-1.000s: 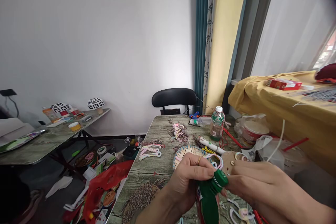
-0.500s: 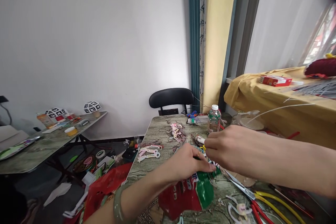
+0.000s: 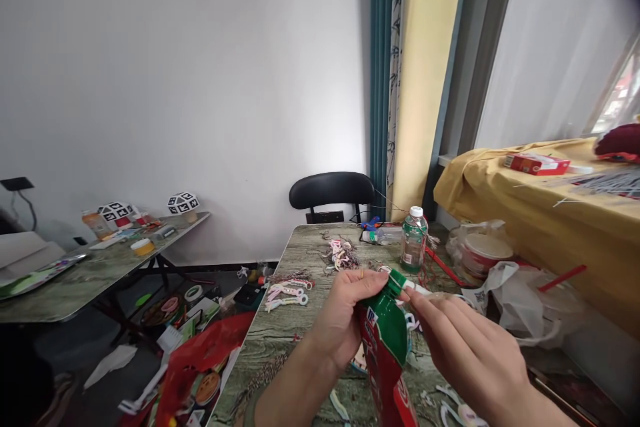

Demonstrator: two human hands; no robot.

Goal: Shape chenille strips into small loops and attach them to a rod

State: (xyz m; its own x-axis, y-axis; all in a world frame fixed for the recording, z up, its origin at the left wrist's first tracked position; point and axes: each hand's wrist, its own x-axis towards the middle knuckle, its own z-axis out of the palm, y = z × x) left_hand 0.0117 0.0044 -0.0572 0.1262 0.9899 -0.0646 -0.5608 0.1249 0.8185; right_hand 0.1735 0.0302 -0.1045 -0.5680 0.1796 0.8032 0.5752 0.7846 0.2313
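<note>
A glossy red and green pouch (image 3: 387, 340) hangs upright over the table. My left hand (image 3: 345, 307) is closed round its narrow green top, thumb uppermost. My right hand (image 3: 473, 347) is closed in a pinch beside that top, on a narrow white piece (image 3: 416, 288) that runs back behind the fingers. Whether this piece is joined to the pouch cannot be made out. Below the hands lie small pastel loops and cords, partly hidden.
A clear bottle with white cap (image 3: 414, 240) stands behind my hands. Braided pastel cords (image 3: 287, 295) lie at the table's left edge. Plastic bags and a round tub (image 3: 485, 253) crowd the right. A black chair (image 3: 331, 191) stands at the far end. Clutter covers the floor at left.
The pouch has turned from lying slanted to upright. My right hand has come down and right, its forearm now rising from below. The scissors and yellow-handled tool are out of sight.
</note>
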